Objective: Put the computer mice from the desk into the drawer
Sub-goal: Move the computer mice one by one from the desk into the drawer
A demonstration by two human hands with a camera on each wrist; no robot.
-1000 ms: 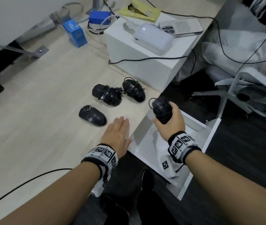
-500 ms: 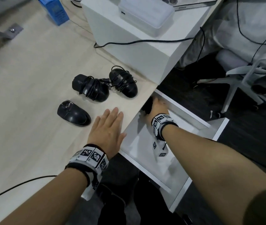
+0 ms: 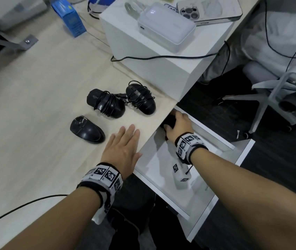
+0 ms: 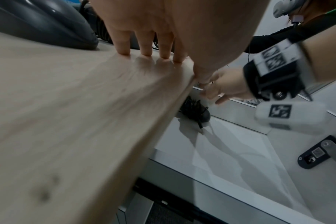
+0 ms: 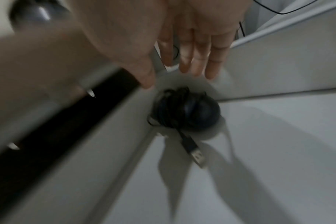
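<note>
While the left hand point(image 3: 123, 148) lay flat on the desk point(image 3: 35, 98), fingers straight and together, its thumb sat at the desk's edge above the open drawer point(image 3: 163, 170). Fingertips point(image 4: 145, 52) pressed the wood, as the left wrist view showed.

One corded mouse point(image 5: 186, 112) lay on the drawer floor, in the far corner under the desk edge, cable wound round its body, plug point(image 5: 197, 156) trailing out toward the drawer's middle. From the head view only a dark sliver of it showed beneath the right hand point(image 3: 178, 126).

Right hand hung over that mouse, inside the drawer. Wrist view, though blurred, showed fingers point(image 5: 194, 57) straight and slightly spread, clear of the mouse, gripping nothing. Whether the thumb brushed the cable could not be told; probably not.

Three mice lay on the desk, all beyond the left hand. Plain mouse point(image 3: 86, 129), no cable seen, nearest the fingertips, to their left. Two wrapped mice farther back: left one point(image 3: 105, 103), right one point(image 3: 140, 99), cables bundled round each, the pair nearly touching, the right one near the desk edge above the drawer's far end.

White box point(image 3: 152, 56) stood on the desk behind the mice, a pale case point(image 3: 167, 27) and a phone point(image 3: 210, 9) on top. Blue carton point(image 3: 69, 17) at the desk's far side.
</note>
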